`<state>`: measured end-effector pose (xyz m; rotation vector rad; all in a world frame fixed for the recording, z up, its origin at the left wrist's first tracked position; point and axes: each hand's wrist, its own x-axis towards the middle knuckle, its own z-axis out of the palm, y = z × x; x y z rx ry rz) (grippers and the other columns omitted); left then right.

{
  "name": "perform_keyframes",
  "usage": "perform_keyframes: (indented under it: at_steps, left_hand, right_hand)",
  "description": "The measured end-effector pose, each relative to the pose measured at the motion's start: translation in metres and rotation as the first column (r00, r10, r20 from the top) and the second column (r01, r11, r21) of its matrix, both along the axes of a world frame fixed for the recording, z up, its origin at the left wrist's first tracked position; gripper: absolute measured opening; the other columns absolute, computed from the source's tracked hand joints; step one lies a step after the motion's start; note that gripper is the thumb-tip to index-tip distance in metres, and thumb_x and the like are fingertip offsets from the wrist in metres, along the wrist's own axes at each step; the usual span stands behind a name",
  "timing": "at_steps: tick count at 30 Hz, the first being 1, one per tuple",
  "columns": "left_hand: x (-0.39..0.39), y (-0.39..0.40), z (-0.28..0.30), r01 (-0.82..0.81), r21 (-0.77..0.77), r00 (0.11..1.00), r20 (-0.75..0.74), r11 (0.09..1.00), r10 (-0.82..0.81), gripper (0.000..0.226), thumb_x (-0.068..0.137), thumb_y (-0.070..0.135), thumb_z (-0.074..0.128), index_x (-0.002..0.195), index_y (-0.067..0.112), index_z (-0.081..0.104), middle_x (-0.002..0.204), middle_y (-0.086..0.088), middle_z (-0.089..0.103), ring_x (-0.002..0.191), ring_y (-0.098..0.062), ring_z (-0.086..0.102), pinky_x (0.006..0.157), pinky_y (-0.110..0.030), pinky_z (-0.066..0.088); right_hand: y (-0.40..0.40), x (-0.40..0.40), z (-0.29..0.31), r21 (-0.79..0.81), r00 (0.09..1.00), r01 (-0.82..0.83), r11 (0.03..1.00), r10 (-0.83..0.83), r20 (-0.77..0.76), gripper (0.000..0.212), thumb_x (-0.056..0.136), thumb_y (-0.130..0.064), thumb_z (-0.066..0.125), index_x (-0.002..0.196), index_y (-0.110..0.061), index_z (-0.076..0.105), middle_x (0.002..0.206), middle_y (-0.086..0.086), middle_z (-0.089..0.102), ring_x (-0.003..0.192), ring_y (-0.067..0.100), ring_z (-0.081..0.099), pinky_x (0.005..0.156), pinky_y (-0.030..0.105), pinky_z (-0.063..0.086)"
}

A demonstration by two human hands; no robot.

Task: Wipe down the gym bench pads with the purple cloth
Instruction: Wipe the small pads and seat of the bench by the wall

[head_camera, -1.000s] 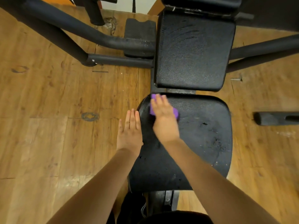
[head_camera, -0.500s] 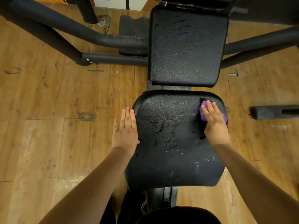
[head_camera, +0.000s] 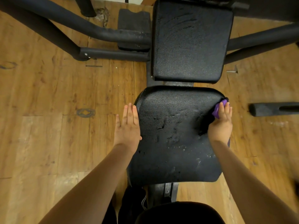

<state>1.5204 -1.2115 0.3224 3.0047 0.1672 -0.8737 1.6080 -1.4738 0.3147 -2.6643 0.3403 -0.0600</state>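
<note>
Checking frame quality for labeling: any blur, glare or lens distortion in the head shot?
Head view: warm, dim light; soft sheen on the black textured vinyl seat pad; wide-angle bowing bends the wooden plank floor; slight blur on the right hand pressing the crumpled purple cloth; left hand sharp.

Black seat pad [head_camera: 174,143]: purple cloth [head_camera: 217,110] at far right edge; wood floor [head_camera: 48,126] beneath.

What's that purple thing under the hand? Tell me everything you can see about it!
It is the purple cloth, a soft, bunched-up rag. Only a small part shows, because the right hand lies over it with straight fingers, pressing it down. It sits at the far right edge of the black seat pad, near the rounded corner, touching the pad's bumpy, worn surface.
</note>
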Motion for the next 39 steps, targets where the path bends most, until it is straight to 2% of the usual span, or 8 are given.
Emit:
perform_keyframes:
  at_steps: [4, 12, 17, 20, 24, 27, 33, 39]
  left_hand:
    - [0.0, 0.001, 0.001, 0.011, -0.005, 1.0, 0.01, 1.0, -0.011, 0.11, 0.092, 0.047, 0.051, 0.125, -0.005, -0.04, 0.151, -0.021, -0.03, 0.142, -0.031, -0.024, 0.116, -0.046, -0.001]
    - [-0.006, 0.007, -0.004, 0.045, -0.015, 0.998, 0.043, 0.999, -0.044, 0.105, 0.093, 0.051, 0.042, 0.126, -0.004, -0.041, 0.137, -0.019, -0.04, 0.137, -0.03, -0.029, 0.116, -0.047, -0.002]
    - [-0.023, 0.005, -0.011, -0.032, -0.052, 0.998, 0.055, 0.998, 0.035, 0.087, 0.099, 0.049, 0.028, 0.128, 0.001, -0.037, 0.142, -0.01, -0.037, 0.135, -0.023, -0.03, 0.117, -0.045, -0.003]
    - [-0.024, 0.002, -0.012, -0.11, -0.103, 0.992, 0.046, 0.989, 0.115, 0.084, 0.099, 0.048, 0.03, 0.128, 0.003, -0.036, 0.152, -0.009, -0.029, 0.141, -0.023, -0.025, 0.116, -0.044, -0.005]
    - [-0.026, 0.002, -0.016, -0.152, -0.147, 0.986, 0.052, 0.978, 0.161, 0.072, 0.103, 0.039, 0.023, 0.13, 0.005, -0.035, 0.147, -0.006, -0.035, 0.135, -0.018, -0.031, 0.116, -0.042, -0.006]
    - [-0.027, 0.003, -0.019, -0.155, -0.155, 0.984, 0.06, 0.976, 0.166, 0.066, 0.104, 0.031, 0.022, 0.13, 0.006, -0.034, 0.153, -0.008, -0.028, 0.142, -0.02, -0.023, 0.117, -0.04, -0.006]
    - [-0.026, 0.008, -0.017, -0.11, -0.147, 0.993, 0.027, 0.983, 0.115, 0.084, 0.098, 0.05, 0.031, 0.129, 0.007, -0.035, 0.147, -0.005, -0.034, 0.138, -0.018, -0.028, 0.117, -0.04, -0.006]
    - [-0.03, -0.004, -0.007, -0.04, 0.056, 0.998, 0.054, 0.998, 0.037, 0.083, 0.099, 0.051, 0.015, 0.128, -0.005, -0.039, 0.146, -0.019, -0.035, 0.14, -0.03, -0.026, 0.115, -0.049, -0.005]
  right_hand:
    - [0.034, -0.011, -0.003, 0.083, 0.984, 0.179, 0.98, -0.179, -0.008, 0.075, 0.076, 0.02, 0.034, 0.144, -0.011, 0.031, 0.154, 0.007, 0.017, 0.143, 0.017, 0.01, 0.111, 0.022, 0.014]
    - [0.095, -0.03, 0.015, 0.084, 0.985, -0.173, 0.981, 0.174, -0.003, 0.075, 0.079, 0.021, 0.037, 0.144, -0.016, 0.031, 0.154, -0.001, 0.019, 0.143, 0.01, 0.007, 0.107, 0.012, 0.007]
    - [0.168, -0.02, 0.018, -0.002, 0.784, -0.62, 0.785, 0.619, -0.036, 0.072, 0.076, 0.015, 0.041, 0.143, -0.009, 0.032, 0.154, 0.007, 0.021, 0.144, 0.023, 0.01, 0.114, 0.032, 0.014]
    - [0.18, -0.032, 0.003, -0.052, 0.75, -0.659, 0.75, 0.661, 0.015, 0.063, 0.072, 0.003, 0.03, 0.132, -0.001, 0.047, 0.143, 0.017, 0.04, 0.134, 0.035, 0.033, 0.109, 0.045, 0.027]
    - [0.163, -0.067, -0.015, -0.126, 0.595, -0.799, 0.588, 0.804, -0.019, 0.066, 0.071, -0.001, 0.053, 0.136, -0.006, 0.043, 0.144, 0.012, 0.04, 0.137, 0.028, 0.028, 0.11, 0.042, 0.02]
    - [0.152, -0.081, -0.023, -0.159, 0.559, -0.818, 0.553, 0.829, 0.005, 0.061, 0.07, -0.005, 0.04, 0.129, -0.007, 0.051, 0.136, 0.009, 0.051, 0.131, 0.024, 0.037, 0.102, 0.048, 0.035]
    - [0.142, -0.069, -0.018, -0.248, 0.489, -0.845, 0.474, 0.872, 0.002, 0.054, 0.075, -0.012, 0.033, 0.122, -0.008, 0.06, 0.131, 0.009, 0.056, 0.122, 0.027, 0.051, 0.099, 0.045, 0.038]
    - [0.06, -0.031, -0.013, -0.325, 0.679, -0.718, 0.615, 0.722, -0.134, 0.087, 0.066, 0.023, 0.044, 0.142, -0.013, 0.022, 0.15, 0.007, 0.026, 0.138, 0.022, 0.011, 0.112, 0.041, 0.007]
